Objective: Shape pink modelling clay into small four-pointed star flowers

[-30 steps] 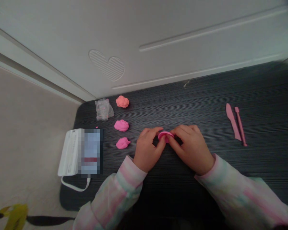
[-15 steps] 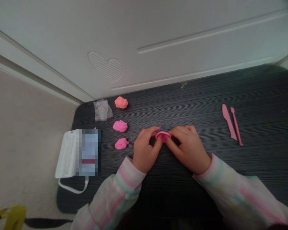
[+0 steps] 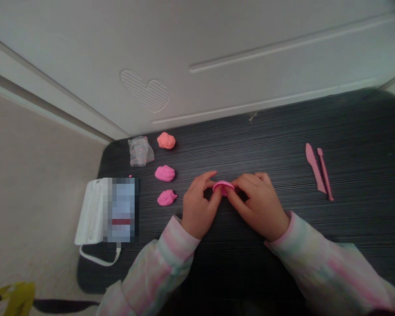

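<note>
A small bowl-shaped piece of pink modelling clay [image 3: 224, 186] is held between both hands above the dark table. My left hand [image 3: 200, 202] pinches its left side, thumb pressed inside the hollow and index finger raised off the rim. On the other side my right hand [image 3: 258, 199] grips the piece, its thumb also in the hollow and its fingers curled behind. The underside of the clay is hidden. Left of my hands lie a pink clay lump [image 3: 166, 197], a second pink lump [image 3: 165, 173] and an orange lump [image 3: 166, 141].
A pink plastic knife [image 3: 314, 167] and a thin pink modelling stick [image 3: 325, 174] lie to the right on the dark table [image 3: 250, 149]. At left are a crumpled clear bag [image 3: 140, 151], a white device [image 3: 89, 213] with a cable and a blurred-out screen [image 3: 121, 210]. A white panel borders the back.
My left index finger has lifted slightly away from the clay's rim. My right hand and the pink clay piece stay in nearly the same place.
</note>
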The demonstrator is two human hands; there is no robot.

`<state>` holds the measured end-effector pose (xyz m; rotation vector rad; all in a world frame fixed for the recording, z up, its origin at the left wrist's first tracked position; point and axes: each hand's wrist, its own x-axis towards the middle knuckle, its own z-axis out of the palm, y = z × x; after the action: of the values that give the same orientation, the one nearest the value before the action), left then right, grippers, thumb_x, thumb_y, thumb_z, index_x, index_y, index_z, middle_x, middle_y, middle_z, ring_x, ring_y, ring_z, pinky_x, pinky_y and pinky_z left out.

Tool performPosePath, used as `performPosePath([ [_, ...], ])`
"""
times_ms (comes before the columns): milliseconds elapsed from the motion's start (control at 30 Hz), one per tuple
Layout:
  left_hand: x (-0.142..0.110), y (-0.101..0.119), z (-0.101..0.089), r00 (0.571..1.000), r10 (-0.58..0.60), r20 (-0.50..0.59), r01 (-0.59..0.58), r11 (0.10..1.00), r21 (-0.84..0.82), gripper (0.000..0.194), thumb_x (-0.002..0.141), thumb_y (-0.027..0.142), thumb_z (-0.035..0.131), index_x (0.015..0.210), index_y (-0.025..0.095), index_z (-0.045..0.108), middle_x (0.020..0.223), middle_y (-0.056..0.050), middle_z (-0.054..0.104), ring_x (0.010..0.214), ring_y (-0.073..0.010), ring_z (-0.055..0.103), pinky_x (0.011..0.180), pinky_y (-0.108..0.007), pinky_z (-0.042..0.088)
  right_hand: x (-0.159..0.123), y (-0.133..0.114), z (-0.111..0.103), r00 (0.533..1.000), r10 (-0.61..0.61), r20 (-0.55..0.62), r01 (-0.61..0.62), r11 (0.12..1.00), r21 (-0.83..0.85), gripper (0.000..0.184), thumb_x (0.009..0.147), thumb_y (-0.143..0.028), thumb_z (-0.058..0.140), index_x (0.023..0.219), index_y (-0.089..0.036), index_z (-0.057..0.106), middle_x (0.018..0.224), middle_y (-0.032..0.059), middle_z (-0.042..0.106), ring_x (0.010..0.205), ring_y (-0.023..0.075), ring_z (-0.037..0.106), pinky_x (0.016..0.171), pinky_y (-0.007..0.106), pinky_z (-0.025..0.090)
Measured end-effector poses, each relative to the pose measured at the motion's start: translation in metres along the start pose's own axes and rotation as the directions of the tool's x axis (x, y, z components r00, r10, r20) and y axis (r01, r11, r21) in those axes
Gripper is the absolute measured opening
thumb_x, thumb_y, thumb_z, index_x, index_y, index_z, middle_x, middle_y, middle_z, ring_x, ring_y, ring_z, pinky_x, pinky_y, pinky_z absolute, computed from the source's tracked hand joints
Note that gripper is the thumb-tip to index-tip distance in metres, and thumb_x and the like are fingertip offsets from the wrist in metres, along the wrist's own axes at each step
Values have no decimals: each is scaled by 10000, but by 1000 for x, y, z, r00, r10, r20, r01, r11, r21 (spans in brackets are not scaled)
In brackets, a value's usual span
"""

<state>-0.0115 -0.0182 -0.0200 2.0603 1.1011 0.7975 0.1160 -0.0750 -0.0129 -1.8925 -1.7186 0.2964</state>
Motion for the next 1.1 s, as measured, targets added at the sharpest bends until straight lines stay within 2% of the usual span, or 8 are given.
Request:
performPosePath([
  [133, 0, 0, 1, 1000, -20, 23, 20, 1000, -18, 338, 760, 197, 522, 1090, 164, 454, 815, -27, 653, 831, -147, 596, 809, -310, 454, 0, 1, 0, 1000, 11, -5, -11, 1000, -2, 199, 800, -261, 445, 644, -178, 538, 638, 1, 549, 629, 138, 478, 676, 308, 263],
  [333, 1, 0, 2, 1000, -5, 0, 5, 1000, 1, 296, 769, 190, 503, 1064, 183, 481, 821, -18, 658, 824, -144, 602, 803, -309, 457, 0, 2, 0, 1000, 12, 10, -12, 1000, 25, 198, 806, -267, 442, 658, -180, 541, 634, -4, 547, 626, 135, 482, 675, 304, 271],
  [800, 5, -1, 3, 999, -18, 51, 21, 998, -53, 323, 747, 193, 524, 1068, 188, 490, 839, -11, 652, 820, -141, 579, 765, -285, 435, 3, 3, -1, 997, 70, 26, -71, 997, 19, 211, 800, -314, 462, 675, -181, 568, 591, -25, 530, 578, 112, 472, 648, 275, 294],
  [967, 5, -5, 3, 1000, 4, 12, -3, 998, -61, 310, 751, 193, 515, 1060, 190, 493, 795, -1, 653, 792, -139, 580, 750, -278, 428, 3, 1, 2, 998, 57, -42, -54, 997, 51, 188, 786, -340, 481, 779, -188, 592, 604, -31, 538, 543, 102, 456, 625, 261, 306],
  [1100, 6, -6, 4, 1000, 5, -3, -5, 999, -48, 310, 746, 192, 518, 1055, 180, 498, 797, -8, 650, 788, -142, 572, 742, -277, 424, 7, 1, 6, 994, 24, -107, -24, 1000, -2, 179, 796, -300, 466, 771, -172, 589, 618, -18, 552, 564, 108, 462, 623, 258, 302],
])
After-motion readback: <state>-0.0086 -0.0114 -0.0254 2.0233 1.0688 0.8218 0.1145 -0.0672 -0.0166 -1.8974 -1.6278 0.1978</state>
